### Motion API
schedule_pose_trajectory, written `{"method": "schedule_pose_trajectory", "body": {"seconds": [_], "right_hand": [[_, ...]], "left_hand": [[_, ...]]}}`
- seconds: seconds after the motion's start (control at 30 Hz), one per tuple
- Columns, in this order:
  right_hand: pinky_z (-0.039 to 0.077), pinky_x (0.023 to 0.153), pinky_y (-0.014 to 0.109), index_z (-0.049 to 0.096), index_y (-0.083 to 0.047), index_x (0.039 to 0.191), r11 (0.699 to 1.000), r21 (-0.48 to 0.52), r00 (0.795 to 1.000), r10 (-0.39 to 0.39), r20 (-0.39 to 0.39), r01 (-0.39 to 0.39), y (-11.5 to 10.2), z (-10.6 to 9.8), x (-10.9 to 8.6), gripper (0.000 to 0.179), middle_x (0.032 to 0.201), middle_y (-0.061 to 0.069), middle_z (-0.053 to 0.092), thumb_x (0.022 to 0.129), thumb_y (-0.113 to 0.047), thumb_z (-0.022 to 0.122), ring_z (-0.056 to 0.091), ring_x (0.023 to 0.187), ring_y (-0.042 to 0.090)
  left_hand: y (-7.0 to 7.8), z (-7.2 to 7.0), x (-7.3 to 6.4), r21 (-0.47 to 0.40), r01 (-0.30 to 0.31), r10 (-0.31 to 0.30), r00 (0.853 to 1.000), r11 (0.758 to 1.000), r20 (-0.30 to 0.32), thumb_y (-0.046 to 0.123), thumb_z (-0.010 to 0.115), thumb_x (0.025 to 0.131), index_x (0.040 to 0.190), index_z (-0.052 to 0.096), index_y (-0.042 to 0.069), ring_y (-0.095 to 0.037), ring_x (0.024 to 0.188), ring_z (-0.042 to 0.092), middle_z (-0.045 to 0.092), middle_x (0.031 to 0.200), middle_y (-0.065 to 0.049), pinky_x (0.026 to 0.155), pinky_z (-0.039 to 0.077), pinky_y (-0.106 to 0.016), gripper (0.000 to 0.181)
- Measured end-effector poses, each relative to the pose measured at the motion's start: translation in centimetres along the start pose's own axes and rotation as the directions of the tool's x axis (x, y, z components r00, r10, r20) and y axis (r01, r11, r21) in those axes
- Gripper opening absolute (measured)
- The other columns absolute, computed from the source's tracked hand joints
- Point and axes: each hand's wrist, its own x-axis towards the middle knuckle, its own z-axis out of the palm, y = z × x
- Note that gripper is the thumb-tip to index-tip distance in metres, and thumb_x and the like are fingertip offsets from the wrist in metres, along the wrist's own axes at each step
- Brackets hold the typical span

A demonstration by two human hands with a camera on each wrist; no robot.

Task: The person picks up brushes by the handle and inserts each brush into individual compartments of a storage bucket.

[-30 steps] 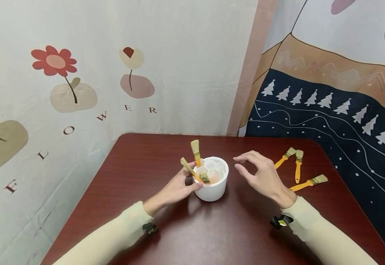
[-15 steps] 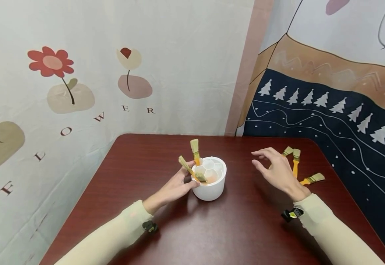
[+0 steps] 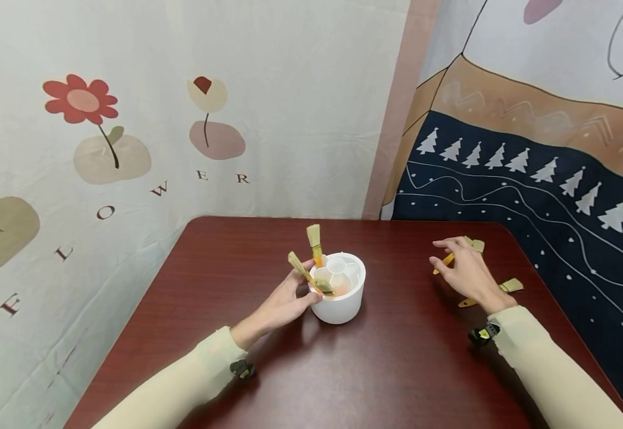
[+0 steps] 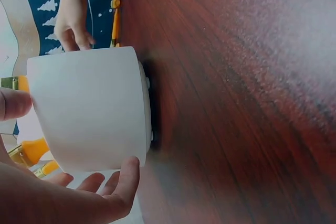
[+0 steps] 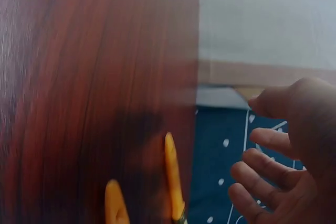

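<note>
My left hand grips the side of a white round brush pot, thumb on the near side and fingers on the far side. In the left wrist view the pot stands upright on the table. Two paintbrushes lean from its left rim with bristles up, one farther back and one nearer. More bristles show inside it. My right hand hovers, fingers relaxed and thumb apart, over loose yellow-handled paintbrushes, partly hiding them. Two handles show below it in the right wrist view.
The dark red table bears everything. One loose brush lies nearest me on the right, its middle behind my right wrist. A printed curtain hangs behind the table's far edge, and a dark tree-patterned one on the right.
My right hand has moved from near the pot rightward to over the loose paintbrushes. My left hand stays on the pot.
</note>
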Motion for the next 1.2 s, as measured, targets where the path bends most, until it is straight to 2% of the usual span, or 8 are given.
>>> {"method": "schedule_pose_trajectory", "body": {"seconds": [0.2, 0.27, 0.37, 0.47, 0.6, 0.83, 1.0, 1.2], "right_hand": [[0.053, 0.114, 0.079, 0.058, 0.006, 0.163, 0.996, -0.036, 0.994, 0.080, 0.067, -0.078, 1.4, -0.3, 0.5, 0.061, 0.166, 0.039, 0.049, 0.114, -0.027, 0.076, 0.060, 0.137, 0.062], [0.050, 0.118, 0.081, 0.056, 0.008, 0.164, 0.994, -0.045, 0.992, 0.100, 0.082, -0.097, 1.9, -0.4, 0.6, 0.064, 0.169, 0.040, 0.046, 0.114, -0.027, 0.076, 0.054, 0.146, 0.064], [0.041, 0.127, 0.083, 0.053, 0.012, 0.165, 0.990, -0.049, 0.984, 0.137, 0.113, -0.132, 2.6, -0.4, 0.9, 0.069, 0.175, 0.041, 0.041, 0.113, -0.027, 0.076, 0.038, 0.163, 0.064], [0.035, 0.130, 0.086, 0.049, 0.015, 0.166, 0.985, -0.058, 0.975, 0.169, 0.148, -0.162, 3.3, -0.3, 1.0, 0.072, 0.179, 0.042, 0.036, 0.113, -0.028, 0.075, 0.026, 0.171, 0.064], [0.038, 0.128, 0.085, 0.047, 0.017, 0.167, 0.980, -0.080, 0.965, 0.196, 0.176, -0.184, 3.9, 0.0, 0.9, 0.074, 0.178, 0.044, 0.034, 0.114, -0.029, 0.072, 0.027, 0.167, 0.066], [0.041, 0.126, 0.083, 0.045, 0.021, 0.165, 0.971, -0.127, 0.956, 0.226, 0.188, -0.205, 4.6, 0.4, 0.9, 0.076, 0.172, 0.048, 0.035, 0.113, -0.029, 0.070, 0.033, 0.159, 0.068], [0.039, 0.129, 0.083, 0.043, 0.023, 0.165, 0.968, -0.143, 0.952, 0.233, 0.196, -0.208, 4.7, 0.4, 1.1, 0.078, 0.173, 0.049, 0.034, 0.114, -0.030, 0.070, 0.031, 0.162, 0.068], [0.039, 0.131, 0.080, 0.047, 0.025, 0.161, 0.971, -0.148, 0.958, 0.213, 0.192, -0.186, 4.6, 0.5, 1.2, 0.075, 0.172, 0.048, 0.037, 0.117, -0.032, 0.069, 0.032, 0.163, 0.066]], "left_hand": [[0.0, 0.3, -0.9, -0.012, -0.018, 0.017, 0.997, 1.000, -0.070, 0.025, 0.082, 0.105, 0.177, 0.041, 0.008, -0.046, 0.157, 0.064, 0.060, 0.171, -0.024, 0.122, 0.059, -0.064, 0.084], [0.2, 0.6, -1.2, 0.001, -0.018, 0.018, 0.994, 1.000, -0.108, 0.027, 0.086, 0.103, 0.174, 0.043, 0.005, -0.044, 0.153, 0.067, 0.063, 0.166, -0.023, 0.117, 0.063, -0.061, 0.086], [0.5, 1.1, -1.4, 0.040, -0.005, 0.012, 0.985, 0.999, -0.170, 0.035, 0.094, 0.098, 0.169, 0.047, 0.003, -0.040, 0.146, 0.072, 0.064, 0.162, -0.018, 0.115, 0.064, -0.059, 0.091], [0.8, 1.6, -1.7, 0.069, 0.001, 0.014, 0.976, 0.998, -0.216, 0.044, 0.099, 0.093, 0.163, 0.051, 0.003, -0.035, 0.146, 0.072, 0.063, 0.161, -0.013, 0.119, 0.061, -0.059, 0.094], [1.2, 2.3, -1.9, 0.093, 0.016, 0.008, 0.966, 0.996, -0.257, 0.048, 0.101, 0.089, 0.154, 0.054, 0.007, -0.029, 0.146, 0.070, 0.063, 0.154, -0.009, 0.123, 0.057, -0.054, 0.091], [1.4, 2.8, -1.8, 0.130, 0.024, 0.015, 0.957, 0.991, -0.291, 0.052, 0.102, 0.087, 0.148, 0.057, 0.010, -0.024, 0.134, 0.072, 0.065, 0.144, -0.006, 0.111, 0.057, -0.045, 0.087], [1.4, 2.9, -1.7, 0.138, 0.004, 0.037, 0.955, 0.990, -0.295, 0.052, 0.102, 0.088, 0.149, 0.057, 0.007, -0.025, 0.132, 0.072, 0.066, 0.144, -0.008, 0.109, 0.057, -0.044, 0.087], [1.3, 3.0, -1.6, 0.119, 0.008, 0.028, 0.955, 0.993, -0.294, 0.050, 0.102, 0.088, 0.149, 0.057, 0.007, -0.025, 0.131, 0.072, 0.066, 0.144, -0.009, 0.111, 0.059, -0.049, 0.086]]}}
